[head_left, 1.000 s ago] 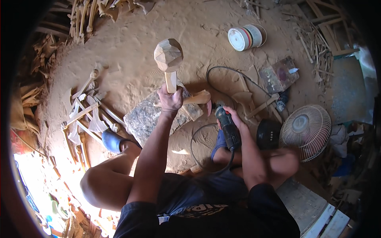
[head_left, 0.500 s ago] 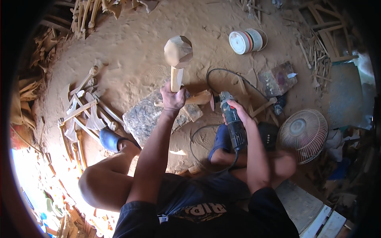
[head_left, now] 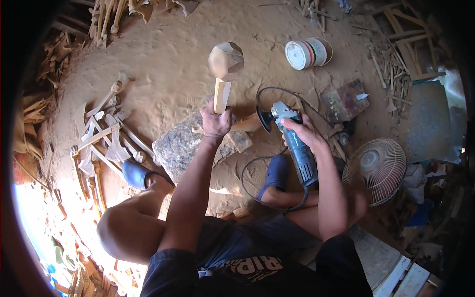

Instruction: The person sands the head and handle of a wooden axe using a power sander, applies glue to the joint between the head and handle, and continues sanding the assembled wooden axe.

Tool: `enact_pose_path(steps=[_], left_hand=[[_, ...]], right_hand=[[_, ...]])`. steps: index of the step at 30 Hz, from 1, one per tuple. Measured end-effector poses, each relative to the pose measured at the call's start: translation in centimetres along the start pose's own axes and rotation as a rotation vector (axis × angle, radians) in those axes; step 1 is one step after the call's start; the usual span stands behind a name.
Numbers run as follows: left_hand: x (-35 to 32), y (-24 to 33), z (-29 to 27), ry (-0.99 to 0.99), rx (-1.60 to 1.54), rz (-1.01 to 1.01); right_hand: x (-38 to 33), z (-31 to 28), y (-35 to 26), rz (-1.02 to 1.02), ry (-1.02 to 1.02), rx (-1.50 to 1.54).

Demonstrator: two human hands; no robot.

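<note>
My left hand (head_left: 216,123) is closed round the shaft of a pale wooden piece (head_left: 226,62) with a faceted, ball-like head, which points up and away from me. My right hand (head_left: 306,132) grips the body of a blue-grey angle grinder (head_left: 295,147). The grinder's dark round disc (head_left: 265,119) faces left and stands apart from the held piece. Under my left hand a mottled block (head_left: 180,148) lies on the sandy floor. Beyond my left wrist a length of wood (head_left: 246,123) rests across the block, partly hidden by the hand and the disc.
A power cord (head_left: 246,171) loops near my right foot. A round wire fan guard (head_left: 383,171) stands at the right, with a stained slab (head_left: 345,100) and a white bucket (head_left: 306,53) on its side farther off. Long carved sticks (head_left: 101,143) lie heaped at the left.
The grinder has swung right and turned, so its disc now shows more broadly. The wooden piece in my left hand has shifted slightly right.
</note>
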State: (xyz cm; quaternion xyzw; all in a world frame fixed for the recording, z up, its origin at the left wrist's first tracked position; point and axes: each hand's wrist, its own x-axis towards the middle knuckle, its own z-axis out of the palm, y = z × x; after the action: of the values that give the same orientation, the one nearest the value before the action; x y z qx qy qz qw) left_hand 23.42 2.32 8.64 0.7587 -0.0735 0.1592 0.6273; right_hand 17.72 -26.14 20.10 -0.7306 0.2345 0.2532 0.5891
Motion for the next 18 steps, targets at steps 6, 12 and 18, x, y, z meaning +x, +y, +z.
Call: enact_pose_path(steps=[6,12,18], left_hand=[[0.4,0.0,0.3,-0.009,-0.016,-0.052],[0.4,-0.2,0.9,-0.025,-0.07,-0.087],[0.3,-1.4,1.0,0.086,-0.116,-0.145]], right_hand=[[1.9,-1.3,4.1,0.137,-0.053,0.116],[4.8,-2.0,10.6,0.306,-0.142,0.35],[6.3,-1.1,13.2,0.462,-0.213,0.461]])
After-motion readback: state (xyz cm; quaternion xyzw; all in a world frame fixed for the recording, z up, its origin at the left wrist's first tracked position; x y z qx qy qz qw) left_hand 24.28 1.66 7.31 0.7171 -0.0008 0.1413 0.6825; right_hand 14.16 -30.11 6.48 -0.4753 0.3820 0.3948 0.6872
